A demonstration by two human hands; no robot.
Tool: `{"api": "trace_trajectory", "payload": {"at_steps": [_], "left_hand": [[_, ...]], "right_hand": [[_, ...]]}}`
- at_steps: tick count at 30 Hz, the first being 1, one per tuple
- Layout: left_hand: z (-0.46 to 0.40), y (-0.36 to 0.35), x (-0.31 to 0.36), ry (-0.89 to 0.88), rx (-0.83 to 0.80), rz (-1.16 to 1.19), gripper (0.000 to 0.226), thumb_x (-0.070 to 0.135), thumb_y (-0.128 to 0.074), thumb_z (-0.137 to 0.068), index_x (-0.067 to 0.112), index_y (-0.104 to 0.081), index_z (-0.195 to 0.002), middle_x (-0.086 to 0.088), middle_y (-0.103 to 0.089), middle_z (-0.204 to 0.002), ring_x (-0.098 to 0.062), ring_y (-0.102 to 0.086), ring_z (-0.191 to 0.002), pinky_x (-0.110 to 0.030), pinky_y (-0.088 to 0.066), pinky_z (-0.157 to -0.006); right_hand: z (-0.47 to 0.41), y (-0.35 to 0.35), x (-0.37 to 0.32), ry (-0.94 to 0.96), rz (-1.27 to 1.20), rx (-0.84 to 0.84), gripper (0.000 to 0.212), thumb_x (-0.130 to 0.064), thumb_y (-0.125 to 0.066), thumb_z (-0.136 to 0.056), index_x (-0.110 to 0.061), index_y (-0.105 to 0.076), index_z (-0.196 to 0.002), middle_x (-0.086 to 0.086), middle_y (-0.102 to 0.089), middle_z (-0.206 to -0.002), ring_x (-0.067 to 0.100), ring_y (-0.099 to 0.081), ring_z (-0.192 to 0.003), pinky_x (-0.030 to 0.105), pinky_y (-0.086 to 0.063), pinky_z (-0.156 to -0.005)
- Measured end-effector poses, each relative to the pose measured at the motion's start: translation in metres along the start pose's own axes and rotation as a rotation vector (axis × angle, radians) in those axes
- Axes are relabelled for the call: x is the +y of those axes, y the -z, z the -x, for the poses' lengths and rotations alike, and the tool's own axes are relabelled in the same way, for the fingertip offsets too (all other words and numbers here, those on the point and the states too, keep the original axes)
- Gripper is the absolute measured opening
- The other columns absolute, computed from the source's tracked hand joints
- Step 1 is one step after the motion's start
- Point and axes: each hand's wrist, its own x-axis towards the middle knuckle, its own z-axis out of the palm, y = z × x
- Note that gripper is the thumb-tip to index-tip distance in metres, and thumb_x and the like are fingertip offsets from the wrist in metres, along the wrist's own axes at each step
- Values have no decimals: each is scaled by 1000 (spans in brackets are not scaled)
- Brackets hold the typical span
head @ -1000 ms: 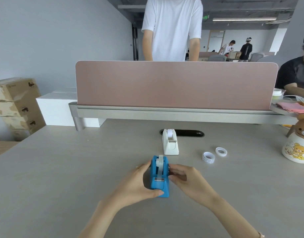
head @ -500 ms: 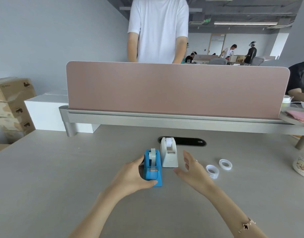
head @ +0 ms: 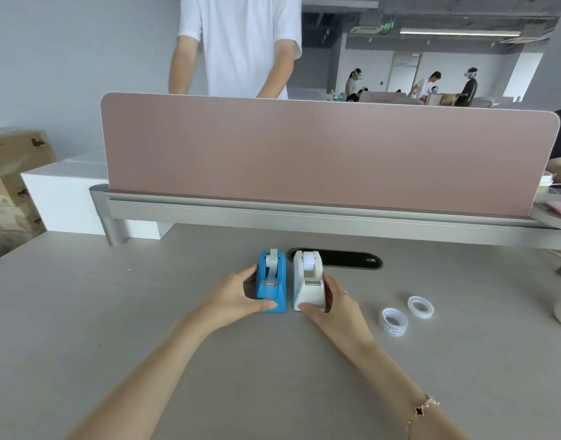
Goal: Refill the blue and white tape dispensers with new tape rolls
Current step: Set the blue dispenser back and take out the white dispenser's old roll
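Blue tape dispenser (head: 271, 281) stood on the desk (head: 145, 312) just in front of the black cable slot (head: 345, 258), with the white tape dispenser (head: 308, 281) close beside it on its right, a thin gap between the two. Each held a roll upright in its cradle: a pale translucent roll (head: 273, 261) in the blue one, a whiter roll (head: 309, 260) in the white one; whether either roll sat fully on its hub could not be told. Left hand (head: 233, 295) was wrapped around the blue body, thumb along the near foot, fingers on the far left flank. Right hand (head: 334, 301) cupped the white body the same way, thumb at its front foot. Both hands closed on their dispensers, neither lifting as far as could be seen. Risks, as judged: the dispensers were near enough that pushing one could knock the other; a roll not seated might pop out if a body was tipped; the serrated cutters sat close to the thumbs. Further right, well apart from the hands, two loose tape rings lay flat on the desk, a thicker one (head: 394, 321) nearer and a thinner one (head: 420, 307) behind; a sleeve or forearm could sweep them. Beyond stood the pink divider panel (head: 330, 154) and a person in a white shirt (head: 237, 42).
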Motion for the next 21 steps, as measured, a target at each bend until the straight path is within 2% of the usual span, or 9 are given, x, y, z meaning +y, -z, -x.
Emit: {"api": "trace_trajectory", "payload": {"at_steps": [3,5,8,11,14,16,17,19,21], "left_hand": [[1,-4,-9,18,20,58,69,15,-81,-72,48,-47,-123,44,-64,-98,20,-59,-99,-5,-45,-87],[4,-7,-11,20,31,74,72,19,-79,-75,47,-41,-130,51,-57,-97,27,-53,-100,0,-39,-85],[3,-9,-12,9,-1,47,73,29,-74,-79,38,-37,-141,47,-49,-112,25,-48,-107,-13,-37,-100],[4,-10,-10,19,2,11,77,45,-70,-76,41,-32,-143,33,-47,-132,7,-43,-126,-33,-33,-114],[9,-12,-5,15,18,-56,94,49,-70,-75,37,-13,-149,26,-24,-149,4,-21,-139,-33,-21,-119],[14,-14,-1,-29,65,-158,101,52,-69,-76,40,1,-149,32,-2,-148,11,-1,-136,-24,-11,-115],[16,-15,-1,-108,118,-210,99,52,-68,-77,43,1,-147,32,1,-149,14,2,-136,-20,-9,-114],[20,-18,2,-282,227,-316,89,54,-65,-77,45,-9,-146,26,-9,-154,10,-8,-140,-19,-14,-114],[19,-24,3,-394,326,-377,75,55,-60,-77,35,-32,-144,16,-33,-150,-2,-29,-138,-27,-29,-113]], "right_hand": [[-2,-6,3,5,15,18,59,-37,-72,-75,-25,-46,-127,-3,-68,-105,14,-64,-95,30,-52,-84],[-3,-6,4,11,20,26,60,-37,-72,-76,-23,-45,-129,-3,-68,-105,14,-64,-95,28,-52,-83],[-2,-7,2,47,22,50,48,-30,-72,-78,-21,-50,-120,-3,-70,-98,14,-64,-90,25,-51,-77],[1,-5,1,45,4,51,37,-26,-71,-79,-17,-54,-111,2,-71,-94,18,-65,-89,24,-50,-76],[8,2,-5,-8,-234,41,39,-37,-65,-84,-22,-54,-119,-4,-67,-115,13,-61,-111,27,-48,-94],[2,11,-8,-105,-406,19,54,-45,-53,-90,-25,-40,-138,-13,-48,-130,6,-44,-126,24,-33,-103],[-7,17,-7,-136,-431,6,55,-44,-49,-93,-26,-35,-142,-14,-42,-133,7,-40,-129,25,-29,-106],[-34,26,-2,-167,-408,-18,50,-40,-45,-95,-26,-36,-142,-13,-41,-141,10,-38,-133,33,-27,-114],[-61,28,0,-165,-360,-34,44,-34,-42,-97,-23,-41,-140,-7,-43,-144,13,-38,-135,38,-27,-117]]}}
